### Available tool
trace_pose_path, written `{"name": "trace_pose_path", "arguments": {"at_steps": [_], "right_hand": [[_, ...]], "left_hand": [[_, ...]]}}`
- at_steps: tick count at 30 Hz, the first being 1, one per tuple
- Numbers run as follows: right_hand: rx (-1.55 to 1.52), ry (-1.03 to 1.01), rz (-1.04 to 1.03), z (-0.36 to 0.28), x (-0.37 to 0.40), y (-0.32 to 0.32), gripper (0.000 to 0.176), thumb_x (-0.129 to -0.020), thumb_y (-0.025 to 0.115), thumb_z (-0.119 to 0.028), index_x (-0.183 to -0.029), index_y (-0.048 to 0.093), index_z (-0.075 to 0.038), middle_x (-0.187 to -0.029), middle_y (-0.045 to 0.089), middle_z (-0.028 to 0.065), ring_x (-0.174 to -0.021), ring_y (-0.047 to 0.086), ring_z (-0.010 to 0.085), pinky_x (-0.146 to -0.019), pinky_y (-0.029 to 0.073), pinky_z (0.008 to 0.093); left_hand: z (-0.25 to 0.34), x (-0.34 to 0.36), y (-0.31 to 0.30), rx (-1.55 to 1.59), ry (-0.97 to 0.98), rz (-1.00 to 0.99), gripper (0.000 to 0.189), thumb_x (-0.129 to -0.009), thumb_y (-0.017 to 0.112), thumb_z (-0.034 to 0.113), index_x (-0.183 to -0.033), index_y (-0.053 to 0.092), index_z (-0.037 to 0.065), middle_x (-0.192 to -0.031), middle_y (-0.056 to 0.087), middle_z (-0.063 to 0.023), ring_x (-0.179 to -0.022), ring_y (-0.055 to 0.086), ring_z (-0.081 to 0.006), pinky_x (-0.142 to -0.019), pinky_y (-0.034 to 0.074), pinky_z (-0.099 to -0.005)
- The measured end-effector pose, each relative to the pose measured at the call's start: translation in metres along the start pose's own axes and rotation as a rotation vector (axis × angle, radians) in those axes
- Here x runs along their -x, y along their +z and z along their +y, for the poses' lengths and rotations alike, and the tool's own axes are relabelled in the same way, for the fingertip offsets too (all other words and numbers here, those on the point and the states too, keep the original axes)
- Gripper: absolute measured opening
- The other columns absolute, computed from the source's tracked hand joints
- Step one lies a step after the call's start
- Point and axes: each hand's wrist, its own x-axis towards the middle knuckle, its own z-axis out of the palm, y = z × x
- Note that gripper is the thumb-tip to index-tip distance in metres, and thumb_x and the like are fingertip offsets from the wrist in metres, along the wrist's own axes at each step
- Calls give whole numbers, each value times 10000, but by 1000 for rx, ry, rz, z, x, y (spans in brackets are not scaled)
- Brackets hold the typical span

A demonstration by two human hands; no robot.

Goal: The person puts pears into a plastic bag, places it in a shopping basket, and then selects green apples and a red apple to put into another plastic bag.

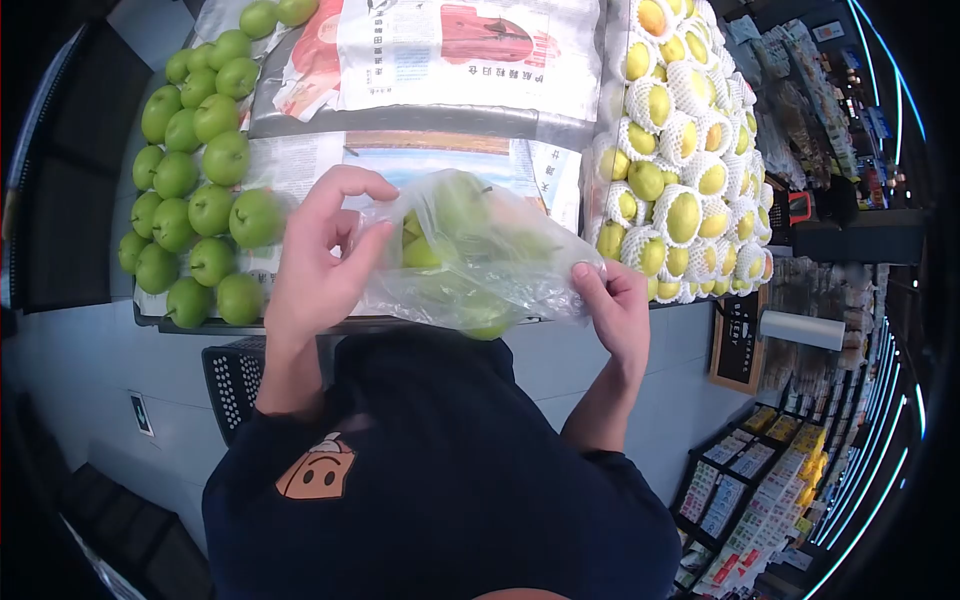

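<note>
Dark shirt [440, 480] lowest, then a thin clear plastic bag [520, 260] with a few green fruits [418, 252] inside, held over the front edge of the stand [200, 325], left hand [320, 265] pinching one side of its film and right hand [615, 310] the other. It looks flimsy, slick and bottom-heavy, best gripped at the gathered mouth or cradled under the bruisable fruit. Loose green apples [195, 190] lie left of it on newspaper [300, 165], foam-netted yellow fruit [680, 150] right.
</note>
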Motion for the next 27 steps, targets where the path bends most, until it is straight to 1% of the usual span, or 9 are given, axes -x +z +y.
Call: {"name": "trace_pose_path", "arguments": {"at_steps": [1, 4, 7, 9, 15, 19, 22, 25, 27], "right_hand": [[145, 27, 35, -2, -1, -3, 161, -968, 654, -125, -918, 697, 21, -791, 670, 10, -734, 581, 52, -633, 459, 214], [-136, -519, 587, -29, -1, 22, 36, -897, 691, -30, -919, 684, -3, -821, 679, 29, -737, 613, 89, -648, 487, 237], [-132, -909, 303, -50, 16, 27, 170, -825, 686, 66, -968, 675, -24, -869, 689, 57, -750, 653, 172, -681, 525, 277], [-8, -959, -147, -65, 12, 43, 233, -797, 643, 81, -1000, 665, -32, -865, 684, 105, -759, 674, 262, -693, 547, 343], [651, -631, -114, -31, -24, 56, 318, -858, 629, -15, -1172, 649, -61, -933, 705, 141, -811, 669, 370, -686, 537, 434], [684, -498, -92, -30, -22, 39, 563, -837, 711, -139, -1370, 534, -98, -943, 689, 157, -777, 685, 355, -660, 542, 450], [734, -511, -262, -43, -8, 39, 840, -720, 834, -174, -1464, 446, -125, -1195, 667, 154, -931, 679, 372, -747, 555, 438], [529, -648, -342, -34, -1, 49, 1038, -624, 900, -199, -1513, 368, -130, -1324, 594, 169, -1013, 661, 383, -789, 557, 430], [555, -565, -410, -34, 3, 57, 1083, -607, 911, -198, -1520, 338, -95, -1405, 536, 188, -1064, 638, 402, -836, 550, 431]], "left_hand": [[-1, 1, 4, 28, 33, 33, 356, -857, 595, -103, -1182, 584, 42, -1118, 588, -50, -691, 508, -15, -583, 395, -175], [-1, 6, 17, 9, 126, 59, 324, -848, 587, -103, -1129, 634, 52, -1181, 604, -77, -695, 512, -46, -589, 405, -187], [8, 11, 20, -166, 192, -62, 289, -827, 578, -111, -1025, 706, 56, -1237, 616, -110, -686, 507, -74, -605, 420, -212], [10, 12, 26, -214, 233, -147, 288, -813, 568, -120, -954, 745, 59, -1258, 620, -125, -666, 495, -85, -610, 424, -231], [6, 25, 17, -438, 165, -160, 423, -726, 549, -138, -1040, 753, 59, -1244, 625, -126, -649, 505, -138, -613, 436, -277], [10, 31, 26, -674, -107, -143, 585, -710, 547, -154, -1225, 696, 80, -1304, 587, -119, -734, 582, -182, -655, 474, -304], [4, 37, 36, -850, -18, -29, 633, -719, 570, -153, -1300, 643, 88, -1350, 555, -131, -896, 653, -284, -783, 523, -357], [20, 30, 44, -801, 299, 102, 578, -729, 621, -127, -1270, 647, 74, -1315, 584, -128, -1010, 658, -312, -863, 525, -362], [13, 27, 44, -611, 306, -118, 539, -744, 654, -89, -1258, 646, 75, -1287, 604, -121, -1025, 662, -303, -873, 528, -367]]}}
